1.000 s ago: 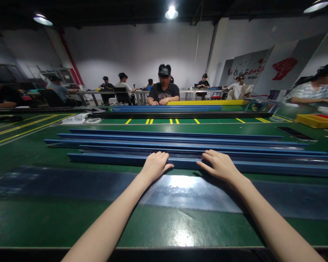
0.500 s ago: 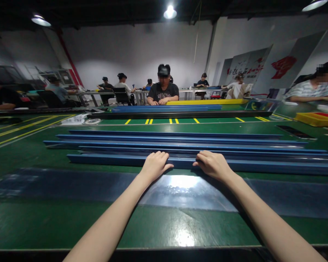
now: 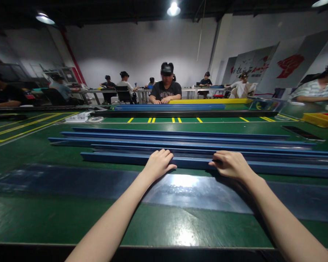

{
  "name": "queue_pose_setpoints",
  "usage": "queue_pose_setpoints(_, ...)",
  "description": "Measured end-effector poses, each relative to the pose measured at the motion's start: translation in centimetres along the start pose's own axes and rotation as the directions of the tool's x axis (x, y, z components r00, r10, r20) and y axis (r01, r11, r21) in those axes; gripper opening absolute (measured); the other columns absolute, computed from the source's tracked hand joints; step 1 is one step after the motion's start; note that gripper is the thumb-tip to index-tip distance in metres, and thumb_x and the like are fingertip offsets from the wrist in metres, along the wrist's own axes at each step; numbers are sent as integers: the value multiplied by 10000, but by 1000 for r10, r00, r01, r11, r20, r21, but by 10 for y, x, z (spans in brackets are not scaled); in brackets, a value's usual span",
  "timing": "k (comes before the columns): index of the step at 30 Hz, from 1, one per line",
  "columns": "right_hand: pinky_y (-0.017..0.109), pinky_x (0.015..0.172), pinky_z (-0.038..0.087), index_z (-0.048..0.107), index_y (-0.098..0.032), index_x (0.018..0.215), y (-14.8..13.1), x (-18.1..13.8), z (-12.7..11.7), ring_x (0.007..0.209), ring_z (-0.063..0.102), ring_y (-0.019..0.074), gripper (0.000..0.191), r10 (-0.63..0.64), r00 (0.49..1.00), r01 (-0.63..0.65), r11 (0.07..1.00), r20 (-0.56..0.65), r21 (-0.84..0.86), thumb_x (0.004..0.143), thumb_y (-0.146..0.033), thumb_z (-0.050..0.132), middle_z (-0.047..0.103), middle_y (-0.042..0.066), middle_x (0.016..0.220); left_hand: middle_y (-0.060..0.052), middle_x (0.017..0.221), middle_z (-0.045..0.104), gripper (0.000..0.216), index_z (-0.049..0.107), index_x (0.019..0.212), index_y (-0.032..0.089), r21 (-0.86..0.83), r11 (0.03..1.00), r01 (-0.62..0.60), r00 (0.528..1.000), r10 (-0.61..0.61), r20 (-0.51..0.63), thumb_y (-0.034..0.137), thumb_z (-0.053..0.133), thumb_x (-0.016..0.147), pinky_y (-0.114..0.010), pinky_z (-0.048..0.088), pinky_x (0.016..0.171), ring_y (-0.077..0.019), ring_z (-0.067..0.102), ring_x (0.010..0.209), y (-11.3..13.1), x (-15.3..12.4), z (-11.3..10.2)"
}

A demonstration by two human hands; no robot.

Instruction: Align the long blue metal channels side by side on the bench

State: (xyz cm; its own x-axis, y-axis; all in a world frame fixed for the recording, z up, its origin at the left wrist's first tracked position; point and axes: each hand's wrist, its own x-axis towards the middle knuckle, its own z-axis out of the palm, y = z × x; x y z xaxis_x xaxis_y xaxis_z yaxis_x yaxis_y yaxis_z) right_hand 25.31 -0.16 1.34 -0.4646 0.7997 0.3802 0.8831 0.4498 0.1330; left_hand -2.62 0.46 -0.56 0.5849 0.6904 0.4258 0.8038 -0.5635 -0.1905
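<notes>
Several long blue channel strips point(image 3: 180, 140) lie side by side across the green table point(image 3: 30, 153). The nearest blue strip point(image 3: 114, 158) runs left to right just beyond my hands. My left hand point(image 3: 159, 164) rests on its top edge, fingers curled over it and thumb against its near face. My right hand point(image 3: 231, 164) grips the same strip further right, fingers hooked over the top and thumb in front. A glossy dark sheet point(image 3: 186, 189) lies flat under my wrists.
Across the table a person in a black shirt point(image 3: 165, 91) sits behind more blue strips point(image 3: 169, 107) and a long yellow strip point(image 3: 207, 102). A yellow tray point(image 3: 317, 119) stands far right beside a person in stripes point(image 3: 314, 91). Other seated people work at tables behind.
My right hand has slid to the right along the nearest strip. The strip itself appears shifted to the right. My left hand stays about where it was.
</notes>
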Motion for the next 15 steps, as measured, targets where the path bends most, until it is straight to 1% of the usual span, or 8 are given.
queue_pose_setpoints(6,253,501,197,519,-180,596,-1,1,0,573,501,141,346,21,999,-21,1000,33,22,798,-436,404,584,48,644,-13,860,606,239,512,839,180,-22,1000,-7,1000,7,19,411,548,791,-275,340,667,-177,520,840,0,0,1)
queue_pose_setpoints(15,254,512,205,529,-180,620,-3,1,-1,587,503,145,345,28,999,-29,999,47,23,807,-434,387,591,53,664,-15,829,620,238,522,849,183,-29,999,14,999,-13,46,416,533,801,-276,342,646,-178,538,820,0,0,0)
